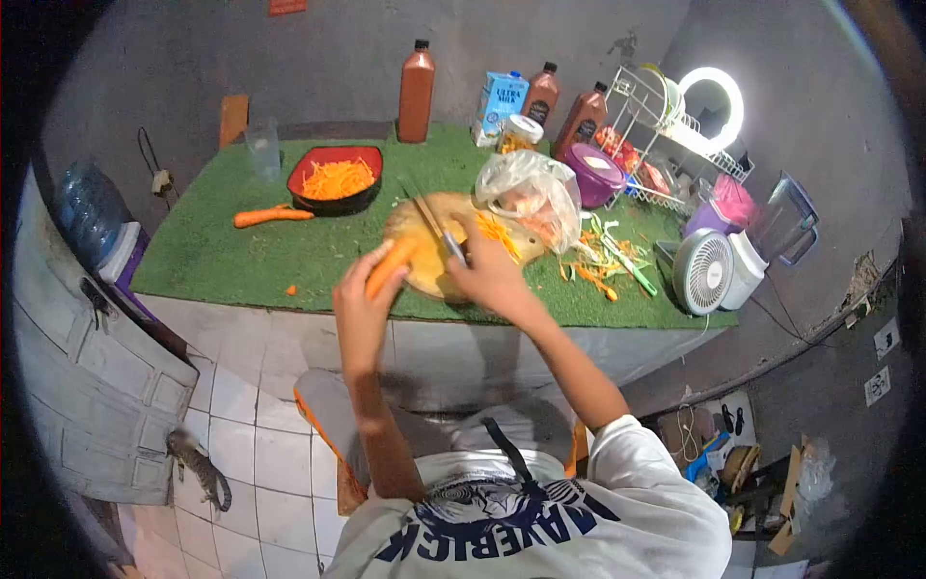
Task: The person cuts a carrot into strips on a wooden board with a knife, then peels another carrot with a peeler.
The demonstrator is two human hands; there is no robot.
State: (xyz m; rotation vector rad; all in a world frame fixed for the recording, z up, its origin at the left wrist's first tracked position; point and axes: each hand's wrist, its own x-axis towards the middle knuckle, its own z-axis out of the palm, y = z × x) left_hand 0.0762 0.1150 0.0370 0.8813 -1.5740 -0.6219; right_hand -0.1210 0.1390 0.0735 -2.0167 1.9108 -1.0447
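My left hand [361,289] is closed around a peeled carrot [390,267] at the left edge of the round wooden cutting board [429,280]. In my right hand [489,271] is a knife [431,218], its blade pointing away and to the left above the board. Fine carrot strips [497,237] lie on the board just beyond my right hand. A square bowl [338,198], red inside and black outside, holds more shredded carrot [338,179]. Beside it on the green mat rests a whole carrot [273,216].
A clear plastic bag [531,185] sits at the board's far right edge. Vegetable peelings and a green-handled peeler [632,266] lie right of it, near a small fan [703,271]. Bottles [417,94], a milk carton [501,106] and a dish rack [666,116] line the back. A cat [201,471] is on the floor.
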